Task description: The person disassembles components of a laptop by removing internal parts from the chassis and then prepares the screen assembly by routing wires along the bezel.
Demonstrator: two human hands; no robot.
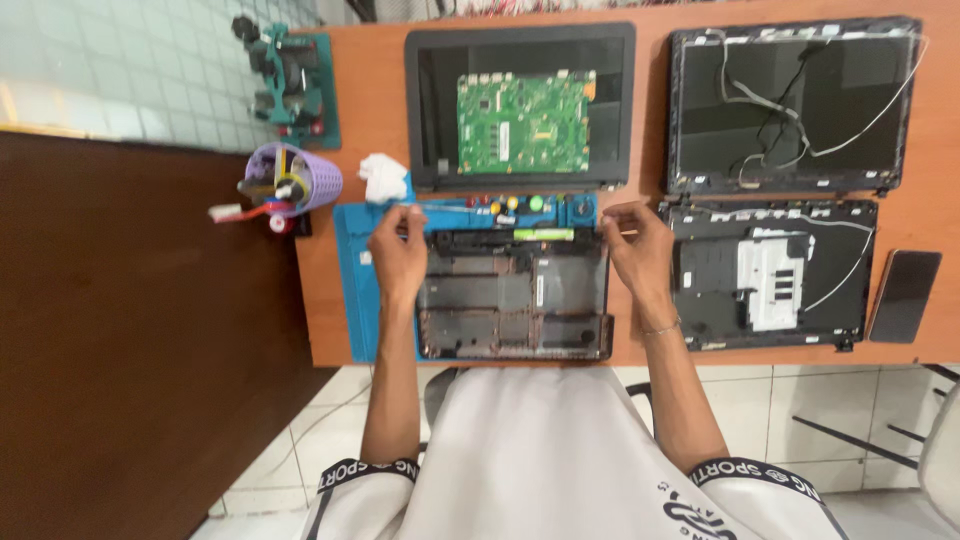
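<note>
Empty black laptop bottom shell lies flat on the blue work mat, near the table edge closest to the person, long axis running left-right between the two hands. Left hand sits at the shell's far-left corner, fingers curled over the rim; right hand at the shell's far-right corner, fingertips pinched at the edge. Hands well apart, one per corner, both about equally near; whether they actually clamp the shell or just touch it, cannot tell. Forearms come straight up from the body on either side of the shell, wrists roughly level. Beyond the shell: a row of small coloured parts on the mat, then a laptop base with green motherboard. Right of the shell: a second opened laptop chassis, lid with loose cables behind it, dark phone further right. Left of the shell: white rag, purple tool cup.
</note>
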